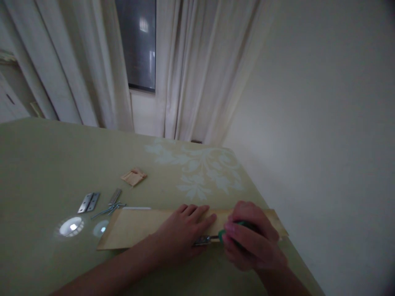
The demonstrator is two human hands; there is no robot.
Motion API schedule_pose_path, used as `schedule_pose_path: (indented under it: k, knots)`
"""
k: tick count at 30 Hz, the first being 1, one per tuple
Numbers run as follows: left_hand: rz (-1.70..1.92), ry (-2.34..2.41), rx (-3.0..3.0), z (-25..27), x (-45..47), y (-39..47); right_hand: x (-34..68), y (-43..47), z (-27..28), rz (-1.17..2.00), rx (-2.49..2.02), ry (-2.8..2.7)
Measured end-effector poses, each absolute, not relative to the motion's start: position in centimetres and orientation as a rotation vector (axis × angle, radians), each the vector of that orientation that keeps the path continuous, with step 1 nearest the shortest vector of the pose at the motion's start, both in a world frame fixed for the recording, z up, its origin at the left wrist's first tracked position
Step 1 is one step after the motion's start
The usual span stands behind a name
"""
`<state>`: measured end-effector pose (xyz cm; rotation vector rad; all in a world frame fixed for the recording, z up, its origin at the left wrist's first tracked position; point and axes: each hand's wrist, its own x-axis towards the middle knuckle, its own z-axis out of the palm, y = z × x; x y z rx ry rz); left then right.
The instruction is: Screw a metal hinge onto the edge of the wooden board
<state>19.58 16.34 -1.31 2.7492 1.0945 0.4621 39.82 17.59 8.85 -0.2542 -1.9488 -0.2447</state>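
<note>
A long, pale wooden board (138,226) lies across the green tabletop in front of me. My left hand (182,230) rests over the board, fingers on its top face and thumb down at the near edge, gripping it. At that near edge, beside the left thumb, sits a small metal hinge (203,240), partly covered by the hand. My right hand (253,238) is wrapped around the green and black handle of a screwdriver (221,235). Its shaft points left, with the tip at the hinge; the exact contact is too small to make out.
Left of the board lie another metal hinge (89,202), several screws (108,209) and a small grey metal piece (115,196). Farther back is a torn brown paper packet (134,177). A wall (324,144) runs along the table's right side; curtains (197,70) hang behind.
</note>
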Motion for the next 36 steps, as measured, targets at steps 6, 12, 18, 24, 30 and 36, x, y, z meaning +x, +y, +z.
schedule_pose_path:
  k: [6,12,18,24,30,36]
  knots:
    - [0.458,1.087,2.706,-1.0,19.5,16.2,41.1,16.9,11.7,0.033,-0.296,-2.164]
    - [0.412,1.092,2.686,-0.2,19.3,16.0,41.9,17.2,12.9,-0.242,-0.442,-2.084]
    - [0.423,1.098,2.681,0.3,19.2,16.0,41.4,17.2,12.5,-0.458,-0.452,-2.054]
    - [0.402,1.114,2.678,0.3,19.1,16.0,42.1,17.1,13.2,-0.014,-0.372,-2.296]
    - [0.344,1.1,2.686,0.2,19.1,16.1,42.8,17.7,12.5,-0.352,-0.313,-2.134]
    - [0.322,1.111,2.689,0.4,19.1,16.0,42.9,18.0,12.5,-0.174,-0.313,-2.15]
